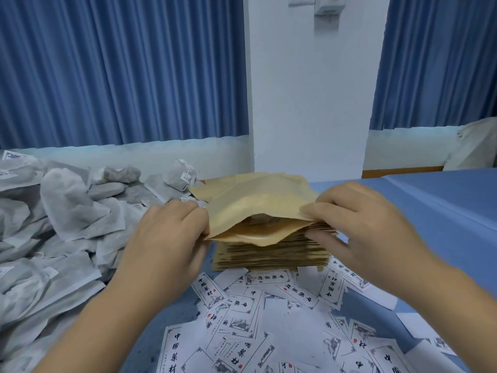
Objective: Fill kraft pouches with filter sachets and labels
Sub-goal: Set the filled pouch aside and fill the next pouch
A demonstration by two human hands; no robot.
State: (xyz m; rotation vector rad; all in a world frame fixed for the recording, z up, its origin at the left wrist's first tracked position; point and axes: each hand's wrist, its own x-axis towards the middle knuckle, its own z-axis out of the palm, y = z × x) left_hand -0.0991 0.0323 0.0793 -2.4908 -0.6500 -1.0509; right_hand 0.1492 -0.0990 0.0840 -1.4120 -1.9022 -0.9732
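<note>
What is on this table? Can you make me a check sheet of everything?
Surface: table under a blue cloth.
Job's things: pouch, mouth open, atop a stack of more; sachets heaped at left; labels scattered in front.
Clutter: nothing seen.
Hands: left hand pinches the pouch's left edge; right hand pinches its right edge.
Cables: nothing seen.
Surroundings: blue curtains, a white pillar, a white box high on it.
</note>
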